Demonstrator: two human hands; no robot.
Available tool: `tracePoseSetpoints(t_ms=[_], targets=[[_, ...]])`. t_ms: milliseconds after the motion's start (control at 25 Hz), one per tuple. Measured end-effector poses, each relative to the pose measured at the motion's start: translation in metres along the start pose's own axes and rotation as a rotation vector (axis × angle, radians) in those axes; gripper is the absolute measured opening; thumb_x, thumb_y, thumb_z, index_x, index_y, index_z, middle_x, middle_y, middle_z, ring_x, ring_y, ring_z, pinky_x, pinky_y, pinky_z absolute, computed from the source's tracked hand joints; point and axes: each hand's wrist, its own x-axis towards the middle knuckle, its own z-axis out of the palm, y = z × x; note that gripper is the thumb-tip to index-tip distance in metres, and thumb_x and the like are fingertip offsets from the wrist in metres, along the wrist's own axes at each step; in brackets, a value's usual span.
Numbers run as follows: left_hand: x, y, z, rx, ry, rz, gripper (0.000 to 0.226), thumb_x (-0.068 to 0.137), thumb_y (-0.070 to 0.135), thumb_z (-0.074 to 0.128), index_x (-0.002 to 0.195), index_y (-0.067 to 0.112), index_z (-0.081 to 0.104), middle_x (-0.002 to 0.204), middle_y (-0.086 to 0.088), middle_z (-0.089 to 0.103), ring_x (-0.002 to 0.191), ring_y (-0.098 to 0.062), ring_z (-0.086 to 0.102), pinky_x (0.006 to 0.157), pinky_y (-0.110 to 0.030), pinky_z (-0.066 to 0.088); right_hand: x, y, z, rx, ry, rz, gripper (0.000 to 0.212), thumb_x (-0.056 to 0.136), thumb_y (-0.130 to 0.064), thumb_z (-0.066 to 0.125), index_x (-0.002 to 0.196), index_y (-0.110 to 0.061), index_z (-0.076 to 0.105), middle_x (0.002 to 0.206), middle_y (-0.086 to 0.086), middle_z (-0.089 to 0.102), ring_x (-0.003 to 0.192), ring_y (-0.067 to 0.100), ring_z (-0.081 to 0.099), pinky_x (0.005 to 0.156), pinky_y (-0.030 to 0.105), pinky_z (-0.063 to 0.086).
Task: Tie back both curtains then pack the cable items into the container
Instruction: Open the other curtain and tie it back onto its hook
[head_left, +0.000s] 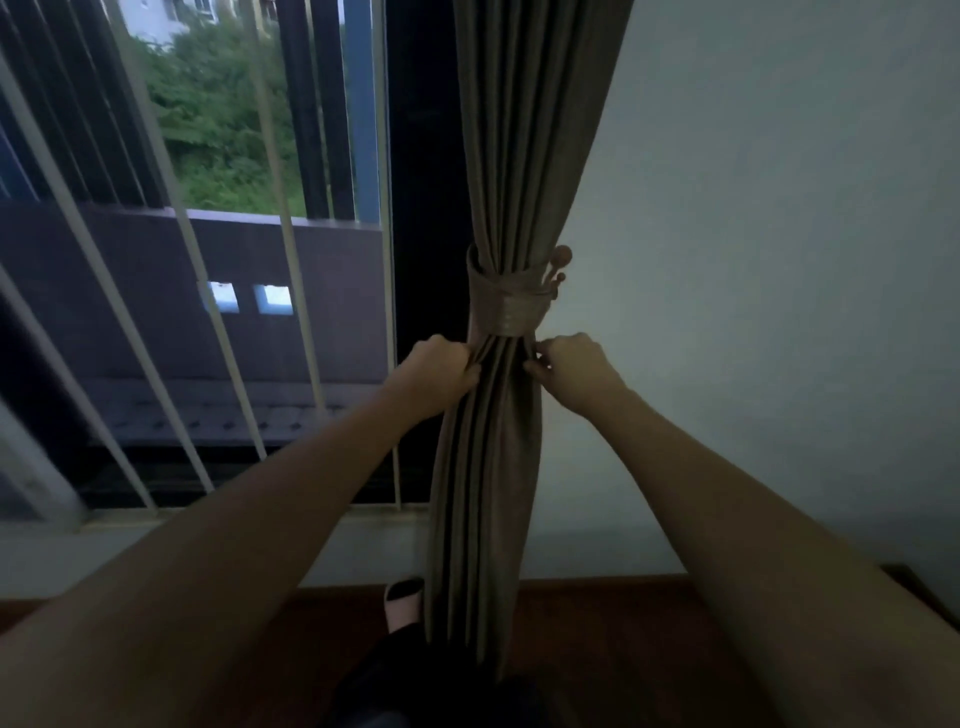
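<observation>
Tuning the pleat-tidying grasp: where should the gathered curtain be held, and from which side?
Probably the outer folds just under the tieback, one hand per edge: left hand from the window side, right hand from the wall side, as both hands pinch now. The curtain is cinched narrow there, so each edge fits a pinch; lower down it widens and hangs loose.

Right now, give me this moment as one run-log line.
stage: curtain tie-back | curtain: bunched, tieback wrapped round it | left hand: grips folds below tieback | right hand: pinches folds | container: not in view
</observation>
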Motion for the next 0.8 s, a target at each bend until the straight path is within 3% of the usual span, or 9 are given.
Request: tracePoseSetpoints(t_ms=[80,160,240,440,560,640,720,800], targets=[[-0.015,-0.005,-0.012,-0.027,0.048,0.058,0.04,0.097,0.033,0.041,0.104,-0.002,0.058,0.085,-0.015,0.062,0.086,-0.035,0.063,0.069,-0.037,0.047,-0.014,-0.004,-0.005,0.13,0.205,0.091,0.033,0.093,-0.028,0.051,0.105,-0.001,0.064,0.095,0.015,0.071,0.089,0.032,0.064,0.075,0.031,0.045],[-0.026,-0.012,-0.023,0.015,0.145,0.054,0.043,0.097,0.033,0.041,0.11,-0.005,0.058,0.09,-0.02,0.066,0.087,-0.036,0.062,0.073,-0.037,0.047,-0.028,-0.017,-0.009,0.262,0.446,0.077,0.022,0.09,-0.023,0.055,0.095,-0.003,0.064,0.084,0.013,0.07,0.077,0.029,0.065,0.067,0.029,0.043],[-0.024,-0.022,-0.036,-0.001,0.237,0.037,0.042,0.097,0.031,0.042,0.108,-0.005,0.06,0.089,-0.023,0.068,0.086,-0.037,0.063,0.073,-0.037,0.047,-0.029,-0.037,-0.015,0.333,0.504,-0.038,0.018,0.089,-0.019,0.056,0.085,-0.003,0.064,0.077,0.012,0.069,0.068,0.027,0.064,0.062,0.029,0.044],[-0.03,-0.095,-0.081,-0.041,0.497,-0.101,0.048,0.089,0.039,0.039,0.102,0.001,0.065,0.087,-0.025,0.069,0.086,-0.04,0.065,0.074,-0.04,0.049,0.027,-0.125,0.007,0.396,0.318,-0.332,0.028,0.091,-0.025,0.047,0.092,-0.005,0.067,0.085,0.013,0.07,0.077,0.03,0.065,0.066,0.035,0.05],[-0.055,-0.16,-0.125,0.046,0.519,-0.264,0.056,0.086,0.044,0.032,0.107,0.003,0.065,0.099,-0.023,0.07,0.089,-0.04,0.066,0.075,-0.039,0.051,0.078,-0.19,0.019,0.483,0.211,-0.429,0.039,0.091,-0.031,0.044,0.109,-0.004,0.066,0.102,0.017,0.07,0.089,0.033,0.067,0.074,0.032,0.05],[-0.077,-0.207,-0.167,0.108,0.534,-0.414,0.064,0.086,0.047,0.029,0.122,0.003,0.058,0.121,-0.021,0.063,0.107,-0.036,0.062,0.087,-0.039,0.05,0.112,-0.243,0.013,0.548,0.129,-0.509,0.046,0.091,-0.034,0.044,0.119,-0.001,0.061,0.114,0.02,0.066,0.101,0.034,0.065,0.084,0.034,0.05],[-0.103,-0.244,-0.217,0.122,0.533,-0.573,0.066,0.091,0.047,0.029,0.138,0.004,0.041,0.143,-0.017,0.045,0.131,-0.029,0.044,0.104,-0.036,0.037,0.138,-0.299,-0.001,0.561,0.047,-0.595,0.058,0.093,-0.043,0.036,0.127,0.0,0.054,0.123,0.02,0.061,0.112,0.033,0.059,0.092,0.037,0.048],[-0.133,-0.277,-0.257,0.161,0.491,-0.709,0.064,0.096,0.045,0.028,0.146,0.005,0.024,0.153,-0.014,0.027,0.141,-0.027,0.027,0.111,-0.035,0.026,0.156,-0.357,-0.017,0.549,-0.001,-0.676,0.067,0.091,-0.048,0.027,0.133,-0.001,0.048,0.132,0.018,0.056,0.122,0.031,0.053,0.098,0.038,0.045]])
